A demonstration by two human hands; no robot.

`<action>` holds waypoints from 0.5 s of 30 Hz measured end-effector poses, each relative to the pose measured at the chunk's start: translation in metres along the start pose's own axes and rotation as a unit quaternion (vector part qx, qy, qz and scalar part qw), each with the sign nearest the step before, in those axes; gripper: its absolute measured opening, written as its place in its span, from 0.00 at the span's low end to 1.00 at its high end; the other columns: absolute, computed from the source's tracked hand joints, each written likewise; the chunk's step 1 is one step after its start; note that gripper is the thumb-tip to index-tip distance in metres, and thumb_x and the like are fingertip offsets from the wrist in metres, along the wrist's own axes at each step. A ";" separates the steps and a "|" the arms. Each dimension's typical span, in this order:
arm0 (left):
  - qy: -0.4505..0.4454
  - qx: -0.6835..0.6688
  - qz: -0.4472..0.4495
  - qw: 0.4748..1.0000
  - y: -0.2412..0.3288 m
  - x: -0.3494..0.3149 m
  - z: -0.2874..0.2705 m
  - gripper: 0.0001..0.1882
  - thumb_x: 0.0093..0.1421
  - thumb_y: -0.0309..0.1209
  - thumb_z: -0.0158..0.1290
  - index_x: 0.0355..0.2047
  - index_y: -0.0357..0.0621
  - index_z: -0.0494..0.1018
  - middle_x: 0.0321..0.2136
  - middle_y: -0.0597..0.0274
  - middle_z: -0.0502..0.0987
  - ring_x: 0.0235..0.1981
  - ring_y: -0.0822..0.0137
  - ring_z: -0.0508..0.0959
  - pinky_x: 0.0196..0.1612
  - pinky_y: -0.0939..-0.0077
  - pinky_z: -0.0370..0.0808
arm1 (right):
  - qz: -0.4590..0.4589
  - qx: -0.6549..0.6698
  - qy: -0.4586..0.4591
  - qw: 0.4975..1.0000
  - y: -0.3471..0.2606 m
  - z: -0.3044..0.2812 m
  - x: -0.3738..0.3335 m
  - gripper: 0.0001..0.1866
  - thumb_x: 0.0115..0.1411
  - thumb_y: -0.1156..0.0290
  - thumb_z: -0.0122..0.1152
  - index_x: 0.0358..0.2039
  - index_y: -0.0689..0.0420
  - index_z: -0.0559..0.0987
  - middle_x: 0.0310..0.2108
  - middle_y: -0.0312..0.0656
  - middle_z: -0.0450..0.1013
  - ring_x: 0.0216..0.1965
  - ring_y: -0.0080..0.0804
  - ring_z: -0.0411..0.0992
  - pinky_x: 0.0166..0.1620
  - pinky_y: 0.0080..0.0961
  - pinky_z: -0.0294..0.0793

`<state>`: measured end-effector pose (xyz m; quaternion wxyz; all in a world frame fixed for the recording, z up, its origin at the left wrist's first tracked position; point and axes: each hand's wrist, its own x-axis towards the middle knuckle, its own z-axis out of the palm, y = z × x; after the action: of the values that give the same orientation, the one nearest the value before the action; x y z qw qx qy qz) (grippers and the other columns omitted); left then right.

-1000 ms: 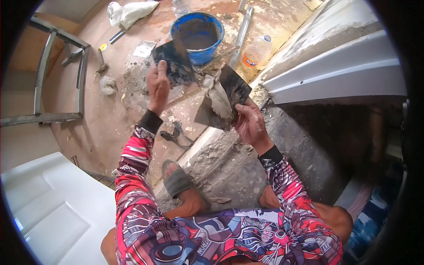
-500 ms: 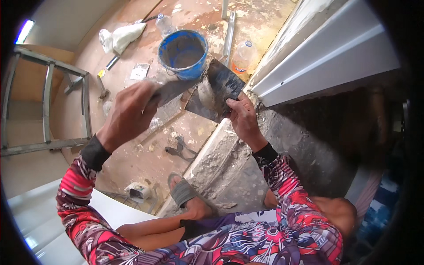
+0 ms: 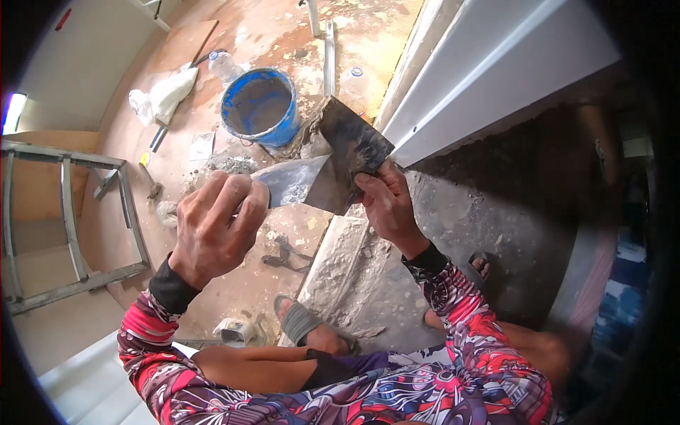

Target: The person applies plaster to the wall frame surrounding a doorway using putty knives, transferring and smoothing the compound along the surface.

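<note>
My left hand [image 3: 218, 228] is closed round the handle of a putty knife [image 3: 289, 183], whose wide, smeared metal blade points right. The blade's end meets a dark, flat square plate [image 3: 350, 138]; a lump of grey plaster [image 3: 316, 147] sits along the plate's left edge. My right hand [image 3: 386, 202] pinches the plate by its right side, thumb on top. Beyond both tools stands a blue bucket [image 3: 285, 131] coated inside with grey plaster. The putty knife's handle is mostly hidden in my fingers.
Clear plastic bottles [image 3: 352, 88] and a white bag [image 3: 172, 97] lie about the stained floor. A metal ladder frame [image 3: 74, 219] is at the left. A white metal profile [image 3: 496, 71] slants in at the right. Below my hands runs a rough plastered ledge [image 3: 347, 262].
My left hand has turned and lowered, and the putty knife's blade now shows its broad face against the plate. The view has shifted, so the bucket sits further left and lower.
</note>
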<state>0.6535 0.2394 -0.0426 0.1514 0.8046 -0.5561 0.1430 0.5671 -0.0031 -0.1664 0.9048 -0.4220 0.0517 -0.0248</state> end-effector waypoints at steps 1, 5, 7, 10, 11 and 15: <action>0.009 0.018 0.007 1.000 0.000 0.001 0.003 0.21 0.43 0.20 0.58 0.40 0.36 0.70 0.28 0.53 0.72 0.25 0.57 0.73 0.22 0.66 0.70 | 0.002 0.004 -0.010 1.000 -0.001 -0.002 0.000 0.18 0.64 0.79 0.49 0.55 0.61 0.69 0.43 0.37 0.74 0.43 0.21 0.73 0.47 0.20 0.75; 0.042 0.107 0.015 0.993 0.005 0.007 -0.002 0.15 0.42 0.25 0.57 0.34 0.41 0.73 0.28 0.61 0.71 0.22 0.68 0.70 0.19 0.77 0.67 | -0.018 -0.079 0.000 0.997 -0.007 0.003 0.003 0.16 0.65 0.78 0.50 0.53 0.62 0.71 0.43 0.37 0.75 0.42 0.20 0.73 0.46 0.20 0.75; 0.053 0.128 0.030 0.990 0.007 0.014 -0.013 0.15 0.42 0.25 0.57 0.34 0.42 0.73 0.28 0.61 0.71 0.22 0.68 0.70 0.19 0.77 0.67 | -0.047 -0.197 -0.026 0.979 -0.016 0.000 0.005 0.14 0.65 0.77 0.51 0.51 0.63 0.74 0.42 0.36 0.75 0.41 0.19 0.72 0.46 0.20 0.74; 0.085 0.164 0.045 0.982 0.010 0.018 -0.030 0.15 0.42 0.25 0.57 0.34 0.44 0.75 0.28 0.61 0.73 0.22 0.69 0.71 0.20 0.78 0.67 | -0.057 -0.232 -0.074 0.968 -0.044 0.011 0.010 0.14 0.64 0.76 0.54 0.50 0.64 0.75 0.42 0.36 0.76 0.41 0.19 0.72 0.47 0.22 0.74; 0.100 0.186 0.043 0.977 0.014 0.019 -0.039 0.16 0.41 0.25 0.57 0.35 0.43 0.75 0.29 0.61 0.73 0.23 0.68 0.72 0.20 0.78 0.68 | -0.069 -0.297 -0.105 0.947 -0.054 0.011 0.012 0.16 0.63 0.77 0.54 0.51 0.64 0.74 0.43 0.36 0.76 0.43 0.21 0.72 0.48 0.23 0.73; 0.125 0.229 0.048 0.964 0.031 0.035 -0.054 0.18 0.44 0.21 0.59 0.38 0.39 0.75 0.31 0.57 0.74 0.25 0.63 0.74 0.22 0.72 0.72 | -0.137 -0.422 -0.206 0.872 -0.049 -0.040 0.009 0.18 0.62 0.79 0.53 0.53 0.64 0.73 0.46 0.41 0.76 0.46 0.28 0.74 0.51 0.26 0.74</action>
<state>0.6333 0.2216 0.0234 0.0243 0.7658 -0.5231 0.3734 0.5711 -0.0657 -0.1549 0.6180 -0.7623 -0.1888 -0.0364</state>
